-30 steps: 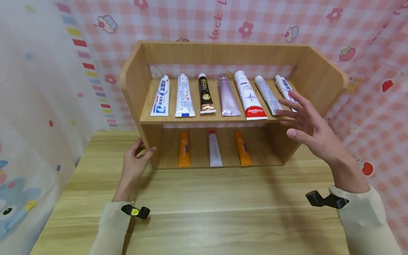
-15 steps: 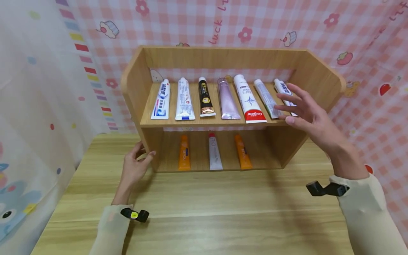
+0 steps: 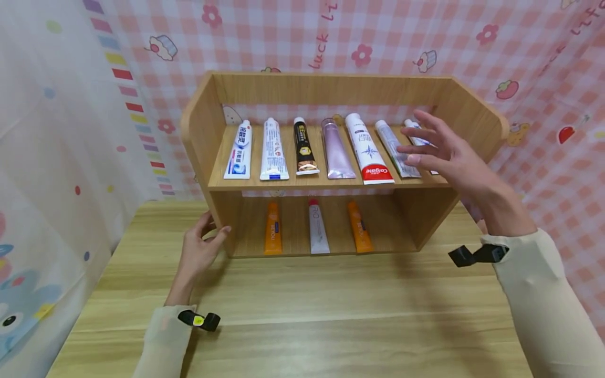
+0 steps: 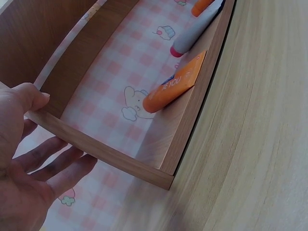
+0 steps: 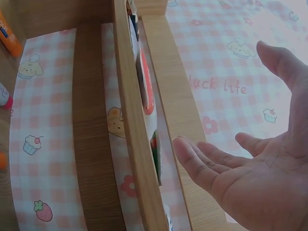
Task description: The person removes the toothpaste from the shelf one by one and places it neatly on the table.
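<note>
A two-tier wooden shelf (image 3: 331,84) stands on the table. My left hand (image 3: 200,245) holds its left side panel (image 4: 101,149), thumb on the inner side and fingers on the outer. My right hand (image 3: 449,152) is spread, with nothing in it, above the right end of the upper tier. It partly hides the rightmost white toothpaste tube (image 3: 416,137). Just left of its fingertips lies a grey-white tube (image 3: 394,147), beside a large Colgate tube (image 3: 368,149). In the right wrist view the right hand (image 5: 255,178) has its palm showing and fingers apart.
Farther left on the upper tier lie a pink tube (image 3: 337,149), a black tube (image 3: 304,147) and two white tubes, one a toothpaste tube (image 3: 238,152). Below are two orange tubes, one orange tube (image 3: 273,231) at left, and a silver tube (image 3: 318,228). Checked cloth (image 3: 283,37) hangs behind.
My right hand has moved left and slightly up along the upper tier, fingers still spread. The left hand stays on the side panel. The head view has tilted slightly upward.
</note>
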`<move>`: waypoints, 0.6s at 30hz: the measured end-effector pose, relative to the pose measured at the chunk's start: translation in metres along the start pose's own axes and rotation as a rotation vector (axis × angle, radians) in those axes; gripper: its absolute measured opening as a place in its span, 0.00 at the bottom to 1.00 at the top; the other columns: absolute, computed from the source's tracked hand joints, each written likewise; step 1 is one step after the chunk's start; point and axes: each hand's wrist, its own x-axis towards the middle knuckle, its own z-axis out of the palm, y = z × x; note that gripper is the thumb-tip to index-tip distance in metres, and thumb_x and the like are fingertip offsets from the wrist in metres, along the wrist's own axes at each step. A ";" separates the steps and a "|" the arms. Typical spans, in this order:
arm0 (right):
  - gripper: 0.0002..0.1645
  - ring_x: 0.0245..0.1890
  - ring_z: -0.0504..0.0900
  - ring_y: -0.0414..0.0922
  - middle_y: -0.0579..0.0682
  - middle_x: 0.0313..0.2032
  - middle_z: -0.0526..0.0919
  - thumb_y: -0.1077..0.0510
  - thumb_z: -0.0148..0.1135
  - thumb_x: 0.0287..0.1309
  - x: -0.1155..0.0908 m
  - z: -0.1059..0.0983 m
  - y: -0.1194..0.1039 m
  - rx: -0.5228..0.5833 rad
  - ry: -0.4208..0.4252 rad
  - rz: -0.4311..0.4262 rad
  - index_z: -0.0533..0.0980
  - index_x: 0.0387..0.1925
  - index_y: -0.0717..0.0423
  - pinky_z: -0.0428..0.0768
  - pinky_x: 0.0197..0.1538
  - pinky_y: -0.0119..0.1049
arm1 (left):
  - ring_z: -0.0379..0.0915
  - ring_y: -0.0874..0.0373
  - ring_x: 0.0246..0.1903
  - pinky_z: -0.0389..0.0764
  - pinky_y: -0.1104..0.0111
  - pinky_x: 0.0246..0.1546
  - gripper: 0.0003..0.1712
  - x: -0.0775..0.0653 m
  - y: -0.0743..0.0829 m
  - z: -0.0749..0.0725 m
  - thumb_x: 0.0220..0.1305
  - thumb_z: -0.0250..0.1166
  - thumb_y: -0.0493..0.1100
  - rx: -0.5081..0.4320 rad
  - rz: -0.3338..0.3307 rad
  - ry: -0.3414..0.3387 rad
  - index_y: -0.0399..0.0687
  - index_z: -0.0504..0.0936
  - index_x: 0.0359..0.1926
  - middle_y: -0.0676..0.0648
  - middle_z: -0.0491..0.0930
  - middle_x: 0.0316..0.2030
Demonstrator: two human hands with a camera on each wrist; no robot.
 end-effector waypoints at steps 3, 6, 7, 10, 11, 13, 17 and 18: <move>0.48 0.68 0.76 0.43 0.52 0.79 0.58 0.57 0.60 0.72 0.006 -0.004 -0.004 -0.056 -0.005 0.012 0.46 0.80 0.28 0.79 0.58 0.21 | 0.74 0.40 0.62 0.81 0.83 0.48 0.34 0.000 0.001 0.001 0.71 0.65 0.41 -0.006 0.010 -0.001 0.47 0.68 0.75 0.35 0.75 0.65; 0.49 0.70 0.74 0.46 0.50 0.79 0.57 0.54 0.62 0.71 0.011 -0.008 -0.007 -0.083 -0.012 0.047 0.45 0.80 0.25 0.76 0.68 0.33 | 0.74 0.40 0.62 0.81 0.84 0.47 0.34 -0.001 0.001 0.000 0.71 0.65 0.42 -0.001 0.017 0.000 0.47 0.68 0.75 0.35 0.75 0.65; 0.50 0.71 0.73 0.47 0.49 0.80 0.57 0.53 0.62 0.71 0.013 -0.009 -0.008 -0.090 -0.016 0.059 0.44 0.80 0.25 0.74 0.72 0.40 | 0.74 0.40 0.62 0.81 0.84 0.47 0.34 -0.001 0.001 0.000 0.71 0.65 0.43 0.002 0.017 0.001 0.48 0.68 0.75 0.35 0.75 0.65; 0.51 0.74 0.68 0.51 0.48 0.80 0.56 0.50 0.63 0.70 0.018 -0.011 -0.011 -0.100 -0.030 0.095 0.43 0.80 0.23 0.63 0.76 0.61 | 0.74 0.40 0.63 0.81 0.84 0.47 0.34 0.000 0.000 0.000 0.71 0.65 0.43 0.014 0.021 0.001 0.48 0.67 0.75 0.35 0.75 0.65; 0.51 0.75 0.67 0.52 0.48 0.80 0.57 0.49 0.63 0.70 0.021 -0.012 -0.012 -0.101 -0.034 0.103 0.43 0.80 0.23 0.60 0.76 0.65 | 0.74 0.40 0.63 0.81 0.84 0.47 0.34 0.000 0.000 0.000 0.71 0.65 0.44 0.015 0.021 0.001 0.48 0.67 0.75 0.35 0.75 0.65; 0.51 0.76 0.64 0.54 0.47 0.80 0.58 0.47 0.63 0.69 0.025 -0.012 -0.012 -0.119 -0.044 0.119 0.42 0.80 0.22 0.60 0.76 0.66 | 0.74 0.40 0.63 0.81 0.83 0.48 0.34 0.000 -0.001 0.000 0.71 0.65 0.44 0.014 0.023 -0.001 0.48 0.67 0.75 0.35 0.75 0.65; 0.52 0.78 0.59 0.54 0.45 0.80 0.57 0.42 0.64 0.68 0.033 -0.011 -0.015 -0.145 -0.062 0.163 0.42 0.79 0.20 0.57 0.77 0.66 | 0.73 0.40 0.63 0.81 0.83 0.48 0.34 -0.001 0.000 0.000 0.72 0.65 0.44 0.013 0.019 -0.004 0.48 0.67 0.75 0.35 0.74 0.66; 0.52 0.78 0.57 0.54 0.45 0.80 0.56 0.41 0.64 0.67 0.035 -0.010 -0.015 -0.150 -0.065 0.175 0.42 0.79 0.20 0.56 0.77 0.66 | 0.73 0.40 0.63 0.81 0.82 0.48 0.34 -0.001 0.000 0.000 0.72 0.65 0.44 0.012 0.018 -0.005 0.49 0.67 0.75 0.35 0.74 0.66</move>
